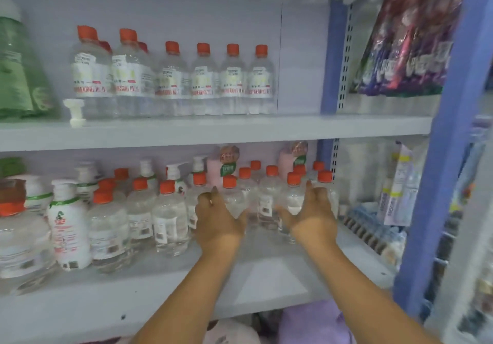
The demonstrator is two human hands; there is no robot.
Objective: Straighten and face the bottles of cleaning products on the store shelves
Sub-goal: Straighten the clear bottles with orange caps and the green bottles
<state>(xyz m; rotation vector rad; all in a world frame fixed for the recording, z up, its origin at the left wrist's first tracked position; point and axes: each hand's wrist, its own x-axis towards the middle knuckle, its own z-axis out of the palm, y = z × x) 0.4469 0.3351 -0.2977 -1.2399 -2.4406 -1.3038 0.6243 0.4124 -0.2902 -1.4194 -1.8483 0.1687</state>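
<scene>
Red-capped clear bottles (pixel 170 218) crowd lower shelf (pixel 186 271), labels facing every way; upper row (pixel 173 76) already faced. Left hand (pixel 217 217) curls round one bottle (pixel 231 199); right hand (pixel 310 211) cups another (pixel 293 195), fingers loosely bent against it. Risk, by judgement: packed, light bottles topple in chain if either hand twists or drags sideways; back rows hard to reach. Grey-white painted metal shelving, blue perforated upright (pixel 437 156), shop aisle, hanging packets (pixel 405 42) far right.
</scene>
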